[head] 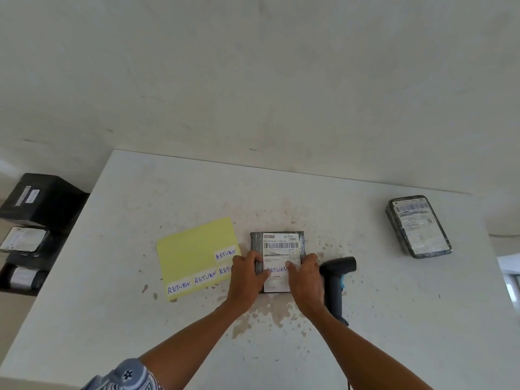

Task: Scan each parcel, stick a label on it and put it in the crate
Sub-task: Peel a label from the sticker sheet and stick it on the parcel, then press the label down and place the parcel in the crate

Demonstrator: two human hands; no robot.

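A dark-wrapped parcel with a white shipping label lies flat in the middle of the table. A white strip reading RETURN sits across its lower half. My left hand rests on the parcel's left edge, its thumb pressing the strip's left end. My right hand rests on the right edge and its thumb presses the strip's right end. The black handheld scanner lies on the table just right of my right hand. A second wrapped parcel lies at the far right.
A yellow sheet with several handwritten RETURN labels lies left of the parcel. Below the table's left edge stands a dark crate holding several wrapped parcels. The white tabletop is stained, and a wall rises behind it.
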